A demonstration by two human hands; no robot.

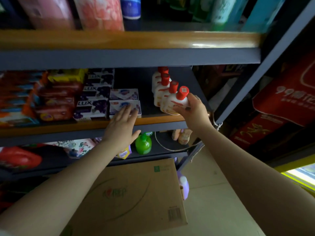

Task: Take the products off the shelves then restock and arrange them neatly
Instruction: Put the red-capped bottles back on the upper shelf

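**Hands at a shop shelf of soap and lotion**

On the middle shelf [153, 120] of a dark metal rack, seen from the person's own head looking down, a row of white bottles with red caps runs from the back toward the front edge on the right side. The right hand [192, 109] grips the front bottle [177, 103], fingers and thumb curled round its body, tilting it at the shelf's front edge just beside the next bottle in the row [166, 94].

The left hand [121, 123] is spread flat with straight fingers, holding nothing; its fingertips reach a white soap box [125, 106] at the front of the shelf. Left of that box stand stacked purple soap boxes [92, 106], then red packets [54, 106].

The shelf above [129, 40] carries tall pink and green packages, blurred. The shelf below holds a green pump bottle [143, 143] and some pale bottles. A cardboard box [136, 198] sits on the floor beneath the arms, with a purple bottle [184, 186] beside its right edge. Red cartons [286, 99] stand to the right of the rack.
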